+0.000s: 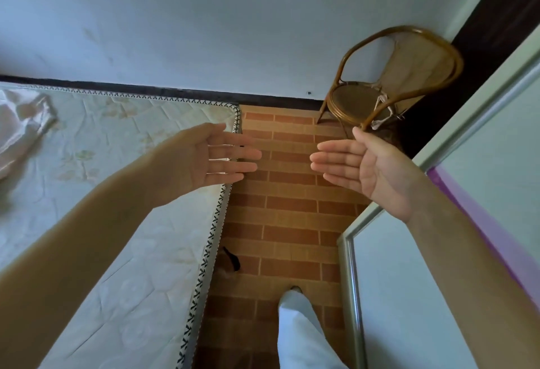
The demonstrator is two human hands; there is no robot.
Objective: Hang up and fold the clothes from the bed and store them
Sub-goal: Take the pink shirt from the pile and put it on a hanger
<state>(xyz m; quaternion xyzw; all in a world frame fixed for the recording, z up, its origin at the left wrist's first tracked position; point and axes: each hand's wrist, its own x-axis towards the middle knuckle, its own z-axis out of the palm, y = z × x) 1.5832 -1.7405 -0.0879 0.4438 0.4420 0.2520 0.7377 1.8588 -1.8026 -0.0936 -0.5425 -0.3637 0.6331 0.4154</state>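
Note:
My left hand (210,158) is raised over the corner of the bed, palm facing right, fingers straight and empty. My right hand (365,169) is held up opposite it over the floor, palm facing left, fingers straight, holding nothing. The two palms face each other with a gap between them. The bed (117,222) with a pale floral quilted mattress fills the left side. A shiny pale pink garment (20,131) lies crumpled on the bed at the far left edge, well away from both hands.
A rattan chair (391,82) stands in the far corner by the wall. A wardrobe with a sliding door (409,281) lines the right side. A brick-patterned floor (289,222) runs between bed and wardrobe. My white trouser leg (301,333) shows below. A dark small object (232,259) lies beside the bed.

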